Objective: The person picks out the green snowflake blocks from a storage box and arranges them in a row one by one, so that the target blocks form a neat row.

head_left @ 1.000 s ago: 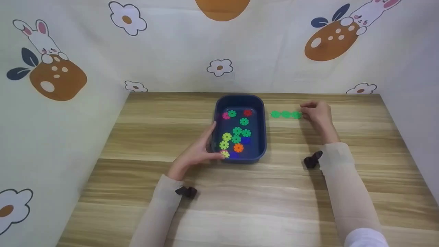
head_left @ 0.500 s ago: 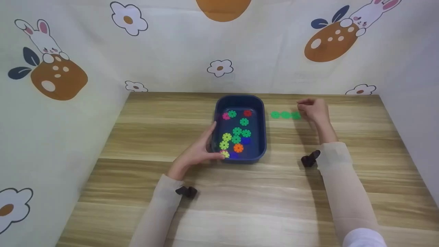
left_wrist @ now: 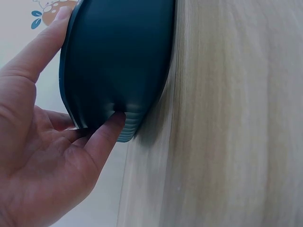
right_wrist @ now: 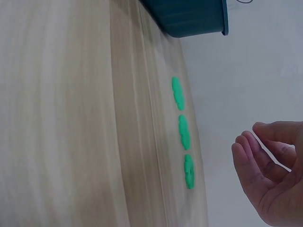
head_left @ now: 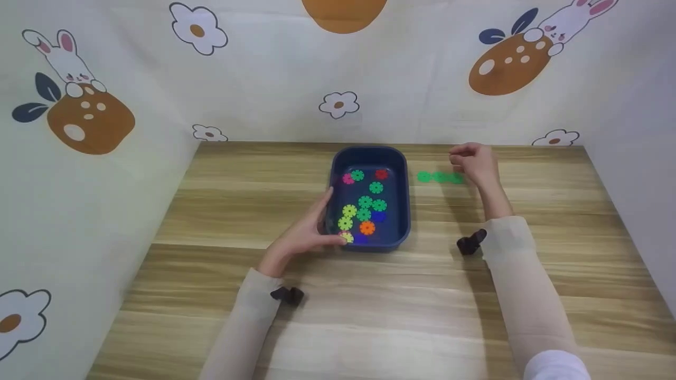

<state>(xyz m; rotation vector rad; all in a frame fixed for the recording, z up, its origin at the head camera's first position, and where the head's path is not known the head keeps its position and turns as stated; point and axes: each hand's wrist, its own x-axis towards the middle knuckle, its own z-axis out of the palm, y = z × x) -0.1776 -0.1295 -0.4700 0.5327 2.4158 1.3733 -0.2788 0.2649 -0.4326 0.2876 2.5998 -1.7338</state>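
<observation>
The left grip (head_left: 302,235) is holding the tub (head_left: 369,157) at eight o'clock; the right grip (head_left: 479,163), empty, loosely bent, is likely lining up discs (head_left: 440,177) at two, next needing another.

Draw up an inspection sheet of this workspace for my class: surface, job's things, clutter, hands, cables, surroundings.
Surface: wood-grain table.
Job's things: blue tray holding notched discs of mixed colours; three green discs in a row on the table, right of the tray.
Clutter: nothing seen.
Hands: left hand grips the tray's side; right hand hovers by the row, nothing seen in it.
Cables: nothing seen.
Surroundings: pale wall covering printed with rabbits and flowers.
</observation>
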